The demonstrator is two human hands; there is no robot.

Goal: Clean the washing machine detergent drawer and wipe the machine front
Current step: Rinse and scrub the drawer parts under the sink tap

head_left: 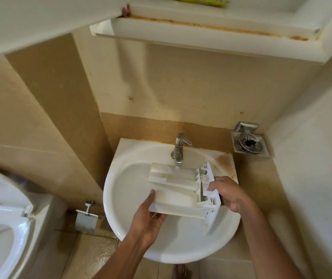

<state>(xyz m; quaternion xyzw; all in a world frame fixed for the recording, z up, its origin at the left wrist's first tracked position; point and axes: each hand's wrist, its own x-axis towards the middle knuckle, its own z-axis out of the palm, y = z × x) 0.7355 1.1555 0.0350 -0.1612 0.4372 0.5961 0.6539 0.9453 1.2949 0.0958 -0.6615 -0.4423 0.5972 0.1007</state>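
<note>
A white plastic detergent drawer (178, 190) is held over the white sink (120, 190), its compartments facing up under the chrome tap (179, 150). A thin stream of water seems to fall from the spout onto the drawer's far end. My left hand (151, 216) grips the drawer's near left corner from below, thumb on its top edge. My right hand (229, 193) holds the drawer's front panel at the right end. The washing machine is not in view.
A white wall cabinet (201, 31) with a rust-stained ledge hangs overhead. A toilet (4, 224) with raised seat stands at the left, a metal paper holder (85, 218) beside it. A steel floor drain (249, 143) lies right of the sink. The tiled floor looks wet.
</note>
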